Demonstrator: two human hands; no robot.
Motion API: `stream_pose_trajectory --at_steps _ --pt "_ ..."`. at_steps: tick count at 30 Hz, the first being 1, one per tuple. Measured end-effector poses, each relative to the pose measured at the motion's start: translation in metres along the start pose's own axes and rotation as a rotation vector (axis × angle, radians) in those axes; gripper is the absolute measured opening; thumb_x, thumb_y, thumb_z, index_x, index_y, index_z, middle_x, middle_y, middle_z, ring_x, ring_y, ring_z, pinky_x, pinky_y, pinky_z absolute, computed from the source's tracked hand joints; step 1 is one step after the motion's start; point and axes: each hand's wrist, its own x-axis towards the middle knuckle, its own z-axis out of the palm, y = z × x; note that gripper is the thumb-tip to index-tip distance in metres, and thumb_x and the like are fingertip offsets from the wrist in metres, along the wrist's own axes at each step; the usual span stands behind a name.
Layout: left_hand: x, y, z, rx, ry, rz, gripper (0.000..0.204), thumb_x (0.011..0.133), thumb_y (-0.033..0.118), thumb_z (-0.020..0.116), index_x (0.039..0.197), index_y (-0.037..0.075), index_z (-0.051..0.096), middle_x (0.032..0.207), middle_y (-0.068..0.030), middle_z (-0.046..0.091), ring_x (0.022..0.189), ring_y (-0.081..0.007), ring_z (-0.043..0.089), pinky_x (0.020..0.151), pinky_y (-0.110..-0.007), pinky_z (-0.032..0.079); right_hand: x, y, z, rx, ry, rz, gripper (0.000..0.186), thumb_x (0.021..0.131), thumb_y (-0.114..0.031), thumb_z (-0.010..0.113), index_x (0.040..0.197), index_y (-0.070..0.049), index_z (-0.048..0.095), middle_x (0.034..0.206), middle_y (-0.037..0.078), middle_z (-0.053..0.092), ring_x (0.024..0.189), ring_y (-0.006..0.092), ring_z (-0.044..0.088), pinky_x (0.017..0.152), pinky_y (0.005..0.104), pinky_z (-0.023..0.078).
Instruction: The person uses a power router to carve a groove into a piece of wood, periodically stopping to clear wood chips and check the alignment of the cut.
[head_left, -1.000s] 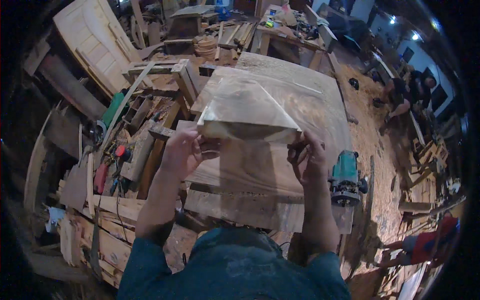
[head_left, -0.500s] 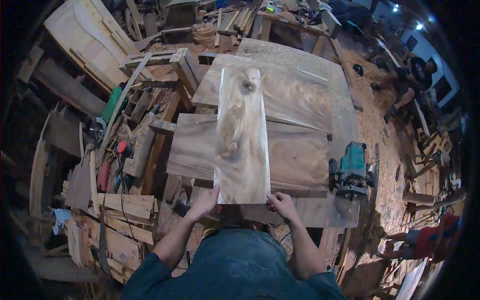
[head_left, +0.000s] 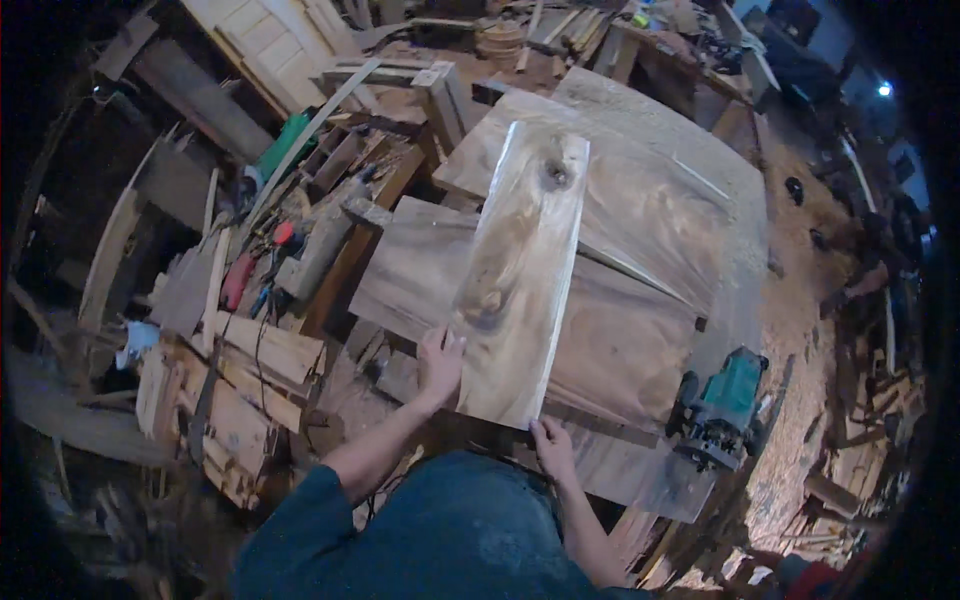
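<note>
A long wooden board [head_left: 515, 300] with a dark knot near its far end lies across wider planks, tilted slightly to the right. My left hand [head_left: 440, 368] grips its left edge near the close end, fingertips over the top face. At the near right corner, my right hand [head_left: 552, 447] pinches the board between thumb and fingers. Beneath it are a wide brown plank [head_left: 630, 340] and a farther plank [head_left: 650, 210], with a narrow gap between them. A green router [head_left: 732, 395] stands right of the planks.
On the left lie a red-handled tool [head_left: 237, 281], a green power tool [head_left: 285, 145] and piled offcuts [head_left: 265, 350]. A wooden frame post [head_left: 440, 100] rises beyond the planks. Sawdust [head_left: 810, 330] covers the floor at right.
My left hand has slid farther up the board's left edge. My right hand stays at the near right corner. The whole view has turned, so the board now slants to the right.
</note>
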Motion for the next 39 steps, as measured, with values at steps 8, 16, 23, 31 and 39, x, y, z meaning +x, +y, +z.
stream_pose_trajectory --at_steps 8,16,23,31,39 --pt "-0.004 0.025 0.021 0.016 0.124 0.151 0.038 0.082 0.016 0.071 0.113 -0.004 0.061 0.106 -0.0188 0.061 0.103 -0.0317 0.058 0.088 -0.040 0.047 -0.031 -0.083 -0.097 -0.299 -0.185 0.034 0.028 0.092 -0.023 0.062 0.107 0.001 0.067 0.085 0.008 0.068 0.081 0.0148 0.065 0.075 0.0305 0.050" --pt "0.019 0.185 0.174 -0.191 -0.714 0.290 0.041 0.095 0.034 0.058 0.117 0.000 0.061 0.101 -0.0179 0.067 0.095 -0.0298 0.065 0.083 -0.041 0.052 -0.047 -0.051 -0.424 -0.488 0.930 0.171 0.044 0.095 -0.040 0.059 0.103 0.003 0.063 0.092 0.015 0.064 0.085 0.0254 0.061 0.079 0.0326 0.047" --pt "-0.046 0.248 0.297 -0.133 -0.969 0.269 0.048 0.095 0.036 0.053 0.124 -0.002 0.055 0.122 -0.0259 0.058 0.111 -0.0393 0.057 0.096 -0.047 0.044 -0.039 0.053 -0.475 -0.636 0.576 0.263 0.050 0.094 -0.041 0.058 0.116 0.003 0.062 0.107 0.021 0.066 0.098 0.0325 0.062 0.086 0.0399 0.048" --pt "-0.074 0.275 0.297 0.257 -1.071 0.300 0.069 0.094 0.042 0.052 0.135 -0.011 0.037 0.126 -0.0362 0.050 0.115 -0.0506 0.051 0.097 -0.058 0.040 -0.015 0.065 -0.493 0.278 0.410 0.576 0.022 0.088 -0.021 0.064 0.095 0.000 0.060 0.082 0.006 0.062 0.062 0.0171 0.060 0.059 0.0303 0.050" --pt "-0.110 0.249 0.319 0.017 -0.830 0.317 0.064 0.090 0.035 0.059 0.135 -0.005 0.039 0.110 -0.0266 0.063 0.094 -0.0381 0.066 0.082 -0.050 0.052 -0.093 0.081 -0.516 -0.170 0.345 0.067 0.032 0.092 -0.023 0.054 0.114 0.000 0.060 0.103 0.014 0.065 0.086 0.0196 0.065 0.065 0.0340 0.052"
